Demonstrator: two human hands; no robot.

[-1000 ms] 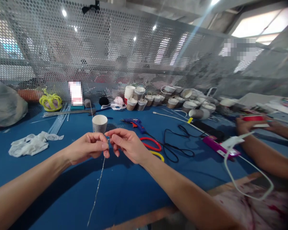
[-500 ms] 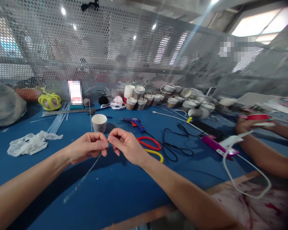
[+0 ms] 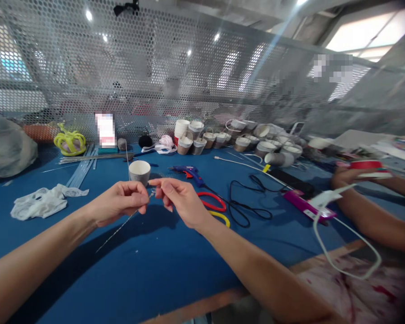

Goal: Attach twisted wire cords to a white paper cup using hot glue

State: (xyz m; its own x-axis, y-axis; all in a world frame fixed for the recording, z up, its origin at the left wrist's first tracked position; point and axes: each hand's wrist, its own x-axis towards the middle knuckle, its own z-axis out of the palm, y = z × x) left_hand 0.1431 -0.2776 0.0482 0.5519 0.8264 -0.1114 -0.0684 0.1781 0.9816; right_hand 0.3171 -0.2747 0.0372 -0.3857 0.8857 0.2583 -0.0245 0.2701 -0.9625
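A thin twisted wire (image 3: 118, 230) slants down to the left from my left hand (image 3: 123, 203), which pinches it near its upper end. My right hand (image 3: 179, 200) is at that upper end, thumb and fingers bent together around the tip, its index finger pointing left. Just behind both hands stands a grey-white paper cup (image 3: 139, 173), upright on the blue table (image 3: 128, 279). A straight thin rod rises beside the cup's left edge.
Right of my hands lie a blue glue gun (image 3: 189, 173), scissors with red and yellow handles (image 3: 213, 201) and a black cable (image 3: 238, 209). White lace (image 3: 42, 202) lies left. Several small cups stand behind. A person's arm (image 3: 371, 211) rests at right.
The wire's loose end has swung up and now looks shorter and sharper. My right index finger has straightened toward the left, and my hands have shifted slightly.
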